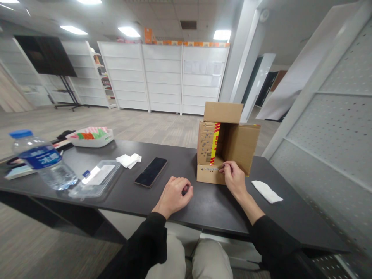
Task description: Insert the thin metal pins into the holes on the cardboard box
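Observation:
An open cardboard box (212, 173) stands on the dark table, its flaps spread and its opening towards me. Several small round greyish dots cover its left flap, beside a yellow and red tape strip (215, 143). A row of similar small dots (209, 169) runs along the lower front flap. At the right end of that row, my right hand (235, 179) has thumb and fingers pinched together; anything between them is too small to make out. My left hand (174, 194) rests near the table's front edge, fingers curled closed, and their contents are hidden.
A phone (151, 172) lies left of my left hand. Further left are a crumpled tissue (129, 160), a clear plastic case (100, 178), a water bottle (43, 161) and a white tray (90, 140) with colourful packets. Another tissue (266, 191) lies right of the box.

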Tool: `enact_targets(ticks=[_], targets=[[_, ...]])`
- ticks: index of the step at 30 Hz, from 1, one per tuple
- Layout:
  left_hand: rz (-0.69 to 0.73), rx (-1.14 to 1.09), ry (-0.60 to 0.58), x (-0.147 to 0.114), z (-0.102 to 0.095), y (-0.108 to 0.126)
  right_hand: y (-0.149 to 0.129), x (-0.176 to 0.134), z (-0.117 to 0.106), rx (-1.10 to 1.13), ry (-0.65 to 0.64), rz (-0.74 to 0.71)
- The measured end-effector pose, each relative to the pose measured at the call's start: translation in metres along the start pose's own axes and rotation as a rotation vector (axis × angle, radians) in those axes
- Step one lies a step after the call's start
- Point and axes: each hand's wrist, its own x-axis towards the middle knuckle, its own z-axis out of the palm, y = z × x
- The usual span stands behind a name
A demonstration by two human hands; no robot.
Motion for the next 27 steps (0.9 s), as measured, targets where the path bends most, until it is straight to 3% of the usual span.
enact_targets(ticks=[14, 18, 23, 27], targets=[[-0.002, 0.009, 0.0, 0.0, 0.0, -0.001, -0.005, 0.001, -0.005, -0.089, 0.08, -0.161], [-0.003, 0.01, 0.0, 0.001, 0.0, 0.0, -0.001, -0.004, -0.005, -0.13, 0.042, -0.211], [-0.009, 0.013, -0.007, 0.001, -0.001, 0.001, 0.005, -0.009, -0.006, -0.236, -0.04, -0.17], [-0.013, 0.013, -0.008, 0.001, -0.001, 0.001, 0.001, -0.014, -0.008, -0.291, -0.005, -0.171]])
